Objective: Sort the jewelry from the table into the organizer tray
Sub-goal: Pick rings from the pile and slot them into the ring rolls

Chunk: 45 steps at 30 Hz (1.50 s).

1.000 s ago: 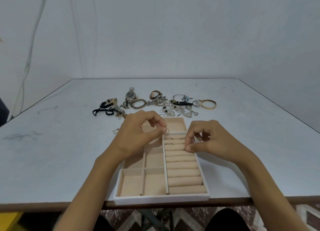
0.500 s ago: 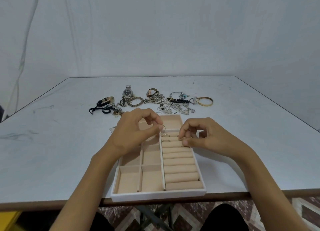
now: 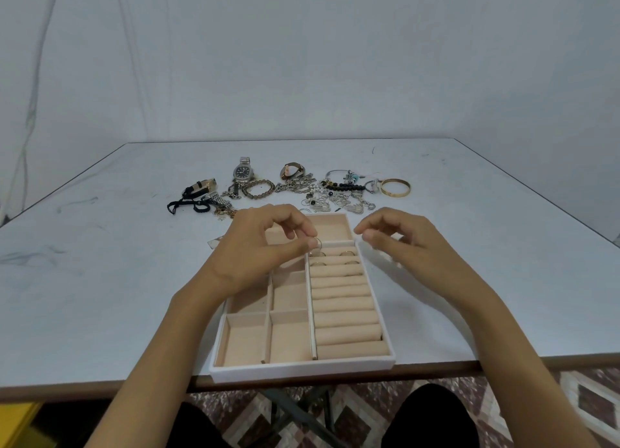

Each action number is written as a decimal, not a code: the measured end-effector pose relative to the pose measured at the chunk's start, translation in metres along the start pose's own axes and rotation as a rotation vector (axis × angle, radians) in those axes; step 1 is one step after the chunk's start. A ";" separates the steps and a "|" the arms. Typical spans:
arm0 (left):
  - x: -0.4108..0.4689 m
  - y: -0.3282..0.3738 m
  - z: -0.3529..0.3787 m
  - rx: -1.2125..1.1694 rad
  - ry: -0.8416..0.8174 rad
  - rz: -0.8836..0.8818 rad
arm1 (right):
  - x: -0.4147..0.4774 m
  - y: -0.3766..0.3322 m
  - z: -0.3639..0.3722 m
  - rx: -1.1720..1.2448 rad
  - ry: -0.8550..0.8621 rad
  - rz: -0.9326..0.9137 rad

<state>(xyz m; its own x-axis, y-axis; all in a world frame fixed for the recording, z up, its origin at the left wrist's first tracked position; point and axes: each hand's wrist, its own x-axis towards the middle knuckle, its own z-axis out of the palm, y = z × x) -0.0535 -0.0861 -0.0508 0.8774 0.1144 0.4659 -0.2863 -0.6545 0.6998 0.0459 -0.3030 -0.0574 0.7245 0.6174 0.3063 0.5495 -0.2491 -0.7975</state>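
A white organizer tray (image 3: 302, 369) with beige lining sits at the table's near edge, square compartments on its left and ring rolls (image 3: 345, 317) on its right. Several thin rings (image 3: 347, 254) sit in the top slots of the rolls. My left hand (image 3: 265, 246) hovers over the tray's upper left and pinches a thin gold ring (image 3: 318, 243) between thumb and forefinger. My right hand (image 3: 402, 239) is raised beside the tray's upper right corner, fingers loosely curled, nothing visible in it. Beyond the tray lies a row of jewelry (image 3: 335, 192).
In the row are a silver watch (image 3: 243, 172), a beaded bracelet (image 3: 258, 189), a gold bangle (image 3: 396, 187), black cords (image 3: 188, 206) and tangled chains. A small clear piece (image 3: 214, 242) lies left of the tray. The table edge runs just below the tray.
My right hand has lifted off the ring rolls and moved right, away from the tray. My left hand still pinches its ring at the same spot.
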 end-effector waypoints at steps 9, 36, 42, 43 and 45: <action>-0.005 0.008 0.000 -0.129 -0.127 -0.066 | -0.028 0.003 0.012 -0.217 -0.069 0.064; -0.006 0.009 0.000 -0.122 -0.247 -0.028 | -0.028 0.004 0.021 -0.677 -0.176 0.241; -0.004 0.003 0.001 -0.056 -0.254 0.034 | -0.029 0.004 0.020 -0.693 -0.186 0.248; -0.004 0.003 0.001 -0.037 -0.262 0.064 | -0.028 0.004 0.020 -0.694 -0.186 0.248; -0.003 0.001 0.001 -0.008 -0.273 0.110 | -0.028 0.004 0.020 -0.695 -0.186 0.248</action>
<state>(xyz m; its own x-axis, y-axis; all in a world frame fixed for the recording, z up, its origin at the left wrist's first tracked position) -0.0556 -0.0880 -0.0519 0.9117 -0.1627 0.3774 -0.3875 -0.6461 0.6576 0.0192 -0.3063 -0.0793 0.8127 0.5823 0.0196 0.5602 -0.7716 -0.3015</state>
